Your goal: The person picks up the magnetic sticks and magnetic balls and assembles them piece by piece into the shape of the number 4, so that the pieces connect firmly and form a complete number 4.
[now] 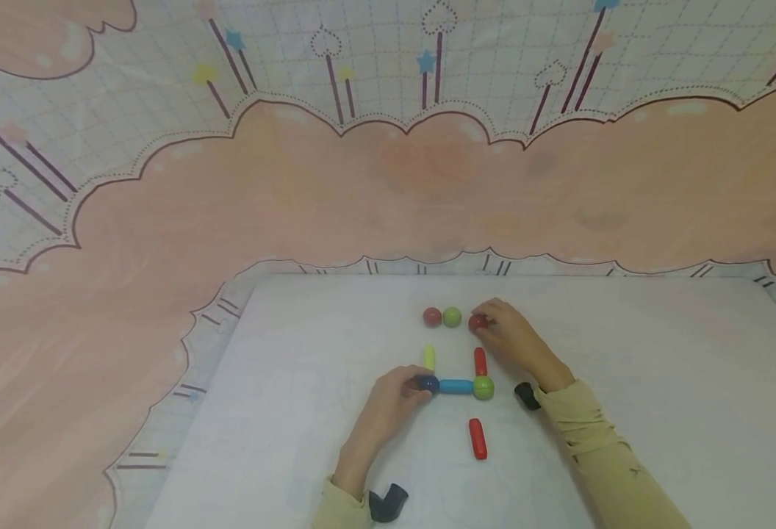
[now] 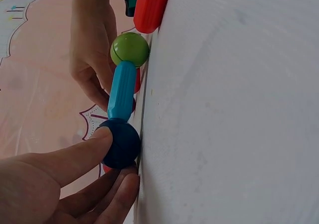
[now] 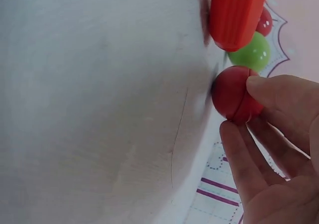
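Observation:
In the head view my left hand (image 1: 388, 400) pinches a dark blue ball (image 2: 121, 145) between thumb and fingers. A light blue rod (image 1: 455, 386) joins that ball to a green ball (image 1: 483, 388). Behind the blue ball a yellow-green rod (image 1: 430, 358) points away, and a red rod (image 1: 480, 361) stands behind the green ball; whether either is attached I cannot tell. My right hand (image 1: 510, 334) grips a red ball (image 3: 233, 94) by its sides, low at the white surface, with the thumb on top in the right wrist view.
Left of the held red ball, another red ball (image 1: 432, 317) and a second green ball (image 1: 452, 317) lie side by side. A loose red rod (image 1: 478, 438) lies nearer me. All rest on a white tabletop (image 1: 282, 441), with a patterned cloth (image 1: 335, 198) behind it.

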### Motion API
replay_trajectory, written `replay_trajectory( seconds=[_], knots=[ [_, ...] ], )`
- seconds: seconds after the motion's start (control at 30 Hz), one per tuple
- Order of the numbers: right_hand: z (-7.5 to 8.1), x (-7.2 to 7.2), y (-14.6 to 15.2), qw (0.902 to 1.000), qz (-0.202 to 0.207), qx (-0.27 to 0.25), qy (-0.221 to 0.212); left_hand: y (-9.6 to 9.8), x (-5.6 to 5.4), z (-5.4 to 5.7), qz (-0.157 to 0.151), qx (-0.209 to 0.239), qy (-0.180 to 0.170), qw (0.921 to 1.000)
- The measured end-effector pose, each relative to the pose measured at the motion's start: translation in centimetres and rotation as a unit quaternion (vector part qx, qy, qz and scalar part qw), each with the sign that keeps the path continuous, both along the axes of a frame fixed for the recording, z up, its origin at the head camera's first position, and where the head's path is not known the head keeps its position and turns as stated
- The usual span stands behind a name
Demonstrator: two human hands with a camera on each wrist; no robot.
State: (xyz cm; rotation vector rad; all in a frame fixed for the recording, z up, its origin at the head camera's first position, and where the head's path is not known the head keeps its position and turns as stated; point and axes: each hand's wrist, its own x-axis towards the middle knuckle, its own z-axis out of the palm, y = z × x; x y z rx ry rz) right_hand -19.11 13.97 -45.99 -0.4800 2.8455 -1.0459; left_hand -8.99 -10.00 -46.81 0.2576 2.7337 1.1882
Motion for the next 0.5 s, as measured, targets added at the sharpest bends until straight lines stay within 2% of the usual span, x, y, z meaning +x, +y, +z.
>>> replay_trajectory(
  seconds=[0.5],
  knots=[
    [-0.29,-0.27,0.0,0.9999,-0.005,-0.012,-0.007,-0.02,0.07,0.09,0.0,0.007,0.003,1.0]
  ],
)
